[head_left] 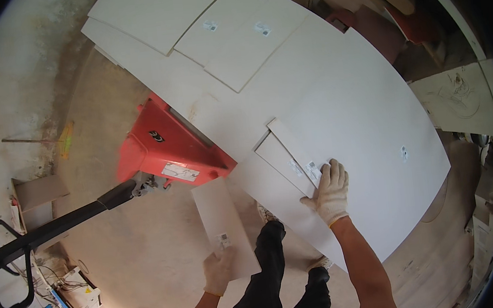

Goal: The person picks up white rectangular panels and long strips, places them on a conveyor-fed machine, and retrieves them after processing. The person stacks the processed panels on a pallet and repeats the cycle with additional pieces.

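My left hand [218, 272], in a pale work glove, is closed on the lower end of a flat rectangular panel [223, 207] with a small label. That panel hangs tilted beside the stack, over the floor. My right hand [331, 195], also gloved, lies on the lower ends of two narrow labelled panels, its fingers stretched out and its thumb apart. The longer narrow strip [289, 149] sits against the shorter narrow panel [280, 163]. Both rest on a large white board [363, 117].
Larger labelled panels [245, 28] lie on the board's far left part. A red pallet jack [158, 142] stands at its left side, its black handle [6, 269] reaching left. Electrical equipment [81, 291] is at lower left. A board with drawn lines [457, 102] stands at right.
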`<action>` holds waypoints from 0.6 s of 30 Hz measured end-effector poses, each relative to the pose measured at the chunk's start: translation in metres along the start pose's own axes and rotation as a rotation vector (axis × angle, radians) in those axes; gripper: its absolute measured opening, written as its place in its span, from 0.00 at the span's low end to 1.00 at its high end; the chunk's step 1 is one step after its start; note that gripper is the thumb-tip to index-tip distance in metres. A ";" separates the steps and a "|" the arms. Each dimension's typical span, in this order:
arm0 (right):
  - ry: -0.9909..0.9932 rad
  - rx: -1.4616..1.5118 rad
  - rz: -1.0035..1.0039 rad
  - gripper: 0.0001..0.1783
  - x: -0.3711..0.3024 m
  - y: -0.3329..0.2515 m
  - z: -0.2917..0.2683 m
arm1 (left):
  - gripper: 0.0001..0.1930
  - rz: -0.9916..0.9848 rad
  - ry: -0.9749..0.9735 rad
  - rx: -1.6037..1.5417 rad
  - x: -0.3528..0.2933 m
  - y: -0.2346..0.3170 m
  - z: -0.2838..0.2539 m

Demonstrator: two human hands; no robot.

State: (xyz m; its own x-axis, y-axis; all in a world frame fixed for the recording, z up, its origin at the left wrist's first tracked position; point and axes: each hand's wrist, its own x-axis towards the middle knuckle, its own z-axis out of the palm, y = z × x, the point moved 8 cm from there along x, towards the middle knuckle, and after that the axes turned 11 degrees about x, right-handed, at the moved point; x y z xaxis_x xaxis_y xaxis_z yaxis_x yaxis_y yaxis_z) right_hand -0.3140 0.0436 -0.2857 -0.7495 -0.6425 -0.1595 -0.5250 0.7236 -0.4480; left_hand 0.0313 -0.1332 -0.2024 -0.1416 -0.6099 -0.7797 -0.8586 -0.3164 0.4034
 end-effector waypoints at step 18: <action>0.029 0.073 0.529 0.57 -0.211 0.181 -0.076 | 0.33 0.545 -0.171 0.479 -0.097 -0.001 0.121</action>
State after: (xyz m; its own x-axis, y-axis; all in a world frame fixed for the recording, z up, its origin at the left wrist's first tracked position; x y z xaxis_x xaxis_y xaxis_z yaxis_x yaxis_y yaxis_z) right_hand -0.2814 0.3296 -0.2666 -0.9155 -0.1866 -0.3565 -0.0436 0.9268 -0.3730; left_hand -0.0135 0.0147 -0.1849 -0.6499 -0.4558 -0.6082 -0.7599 0.3738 0.5318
